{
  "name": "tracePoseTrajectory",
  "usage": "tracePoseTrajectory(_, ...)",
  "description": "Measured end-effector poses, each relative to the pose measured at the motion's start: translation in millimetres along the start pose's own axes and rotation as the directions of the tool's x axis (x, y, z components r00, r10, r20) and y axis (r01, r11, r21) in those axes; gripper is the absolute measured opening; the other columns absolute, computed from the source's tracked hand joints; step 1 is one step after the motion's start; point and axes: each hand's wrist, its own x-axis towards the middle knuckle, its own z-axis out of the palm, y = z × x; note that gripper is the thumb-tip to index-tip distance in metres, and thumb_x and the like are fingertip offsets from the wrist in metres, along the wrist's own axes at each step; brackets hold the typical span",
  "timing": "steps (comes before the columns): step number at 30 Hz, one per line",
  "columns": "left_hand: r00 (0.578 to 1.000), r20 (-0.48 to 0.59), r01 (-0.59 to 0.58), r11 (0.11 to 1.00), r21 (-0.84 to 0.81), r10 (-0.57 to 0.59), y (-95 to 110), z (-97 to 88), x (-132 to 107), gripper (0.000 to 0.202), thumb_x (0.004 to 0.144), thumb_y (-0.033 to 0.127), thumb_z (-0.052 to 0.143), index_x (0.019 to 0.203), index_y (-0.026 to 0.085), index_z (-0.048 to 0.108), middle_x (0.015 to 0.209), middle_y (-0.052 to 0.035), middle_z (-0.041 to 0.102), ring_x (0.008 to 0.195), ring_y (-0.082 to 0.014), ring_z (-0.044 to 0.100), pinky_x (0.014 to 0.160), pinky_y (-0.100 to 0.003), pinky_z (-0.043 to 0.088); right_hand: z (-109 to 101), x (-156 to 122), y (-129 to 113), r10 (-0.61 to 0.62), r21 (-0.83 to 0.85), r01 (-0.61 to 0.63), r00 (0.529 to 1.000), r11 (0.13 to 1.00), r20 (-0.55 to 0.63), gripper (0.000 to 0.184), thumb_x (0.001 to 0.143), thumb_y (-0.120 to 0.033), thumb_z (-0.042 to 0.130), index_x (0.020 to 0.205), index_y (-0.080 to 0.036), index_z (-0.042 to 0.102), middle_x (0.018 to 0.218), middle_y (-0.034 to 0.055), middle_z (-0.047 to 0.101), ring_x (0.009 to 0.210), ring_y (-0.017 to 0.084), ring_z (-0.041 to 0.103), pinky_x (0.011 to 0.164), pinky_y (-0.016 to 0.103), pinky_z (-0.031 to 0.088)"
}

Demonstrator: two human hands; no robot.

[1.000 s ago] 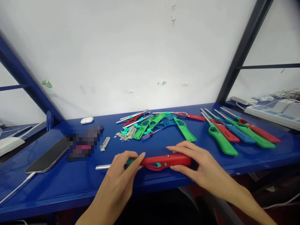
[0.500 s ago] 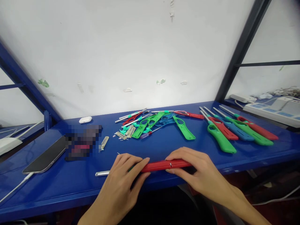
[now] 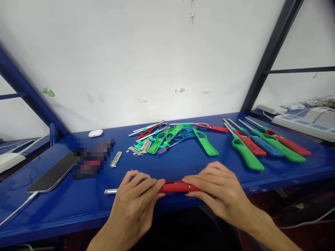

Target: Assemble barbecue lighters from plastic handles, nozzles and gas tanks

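Observation:
A red long-necked lighter (image 3: 174, 187) lies crosswise between my two hands, just above the front edge of the blue table. My left hand (image 3: 138, 198) is closed around its neck end, and the silver metal tube sticks out past the fingers to the left. At the other end, my right hand (image 3: 221, 190) pinches the red handle between thumb and fingers. A slot shows in the casing between the hands. The trigger area and the handle's end are hidden by my fingers.
Several assembled lighters (image 3: 248, 153) lie in a row at the right. Behind my hands are green casing halves (image 3: 205, 142), a screwdriver (image 3: 163, 150), and clear fuel tanks (image 3: 144, 147). A phone (image 3: 53, 172) with a cable and a white earbud case (image 3: 95, 133) are at the left.
The red lighter has rolled slightly, so a slot in its casing now shows. My right hand has shifted a little left along the handle; my left hand still grips the neck end.

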Motion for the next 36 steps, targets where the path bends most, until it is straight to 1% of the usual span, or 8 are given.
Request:
tracePoseTrajectory(6, 1.0, -0.004, 0.012, 1.0, 0.015, -0.012, -2.7, 4.7, -2.4, 0.035, 0.097, 0.002, 0.066, 0.131, 0.013, 0.065, 0.098, -0.0046, 0.073, 0.088, -0.02, 0.056, 0.084, -0.04, 0.043, 2.2, -0.2, 0.9, 0.087, 0.0, -0.087, 0.996, 0.996, 0.035, 0.021, 0.104, -0.022, 0.065, 0.125, -0.024, 0.068, 0.112, 0.0015, 0.08, 0.092, 0.019, 0.069, 0.086, 0.036, 0.049)
tracePoseTrajectory(9, 1.0, -0.014, 0.005, 0.999, 0.047, -0.004, -2.6, 6.3, -2.5, 0.035, 0.098, 0.003, 0.065, 0.13, 0.015, 0.066, 0.1, -0.0049, 0.073, 0.089, -0.0205, 0.056, 0.085, -0.039, 0.043, -1.3, 3.8, -3.1, 0.237, 0.029, -0.246, 0.954, 0.969, 0.181, 0.026, 0.101, -0.031, 0.07, 0.126, -0.029, 0.067, 0.119, 0.0016, 0.078, 0.104, 0.022, 0.069, 0.096, 0.04, 0.05)
tracePoseTrajectory(12, 1.0, -0.003, 0.028, 0.997, 0.065, -0.028, -2.9, 5.7, -2.7, 0.035, 0.1, 0.005, 0.064, 0.133, 0.018, 0.065, 0.102, -0.0042, 0.072, 0.09, -0.0199, 0.058, 0.085, -0.037, 0.043, -4.2, 5.7, -4.8, 0.301, 0.01, -0.317, 0.91, 0.948, 0.286, 0.031, 0.101, -0.035, 0.069, 0.131, -0.033, 0.064, 0.123, 0.0015, 0.075, 0.111, 0.025, 0.067, 0.102, 0.043, 0.05)
tracePoseTrajectory(17, 0.995, 0.003, 0.101, 0.979, 0.176, -0.103, -12.2, -6.0, -5.0, 0.043, 0.104, 0.02, 0.064, 0.146, 0.018, 0.057, 0.12, -0.0086, 0.069, 0.106, -0.023, 0.063, 0.097, -0.038, 0.042, -1.5, 0.2, 1.2, 0.318, 0.03, -0.329, 0.93, 0.944, 0.183, 0.037, 0.104, -0.03, 0.063, 0.141, -0.037, 0.057, 0.128, 0.0014, 0.069, 0.113, 0.022, 0.065, 0.099, 0.037, 0.053)
tracePoseTrajectory(23, 0.999, 0.029, 0.028, 0.987, 0.156, -0.033, -28.7, -16.5, -7.1, 0.021, 0.104, 0.017, 0.062, 0.124, 0.02, 0.067, 0.105, -0.0025, 0.073, 0.096, -0.0199, 0.063, 0.094, -0.036, 0.042, 2.1, -4.2, 3.3, 0.298, 0.06, -0.305, 0.949, 0.95, 0.098, 0.042, 0.103, -0.029, 0.065, 0.144, -0.036, 0.057, 0.127, 0.0026, 0.066, 0.112, 0.02, 0.065, 0.098, 0.033, 0.054)
tracePoseTrajectory(29, 0.988, 0.144, 0.04, 0.992, 0.116, -0.056, -20.0, -10.2, -8.8, 0.027, 0.109, 0.015, 0.05, 0.132, 0.021, 0.062, 0.104, -0.0047, 0.072, 0.092, -0.0216, 0.063, 0.084, -0.036, 0.047, -0.4, -6.2, 3.4, 0.219, 0.083, -0.229, 0.969, 0.97, 0.11, 0.045, 0.098, -0.031, 0.072, 0.142, -0.03, 0.063, 0.103, 0.0035, 0.064, 0.083, 0.017, 0.066, 0.074, 0.029, 0.057)
tracePoseTrajectory(32, 0.982, 0.18, 0.043, 0.995, 0.096, -0.059, -14.0, -10.1, -9.1, 0.028, 0.109, 0.013, 0.046, 0.131, 0.022, 0.061, 0.106, -0.0054, 0.073, 0.091, -0.021, 0.067, 0.086, -0.037, 0.051, -2.4, -7.0, 4.7, 0.179, 0.128, -0.192, 0.978, 0.973, 0.108, 0.047, 0.098, -0.03, 0.073, 0.144, -0.03, 0.063, 0.098, 0.003, 0.061, 0.08, 0.016, 0.065, 0.068, 0.027, 0.056)
tracePoseTrajectory(36, 0.991, 0.135, -0.008, 0.997, 0.073, -0.001, -8.1, -10.3, -8.3, 0.034, 0.105, 0.004, 0.045, 0.131, 0.019, 0.06, 0.106, -0.0067, 0.076, 0.085, -0.019, 0.071, 0.08, -0.034, 0.056, -6.2, -6.6, 6.2, 0.174, 0.158, -0.191, 0.978, 0.969, 0.115, 0.049, 0.096, -0.029, 0.075, 0.144, -0.034, 0.064, 0.095, 0.0019, 0.06, 0.08, 0.015, 0.064, 0.067, 0.026, 0.055)
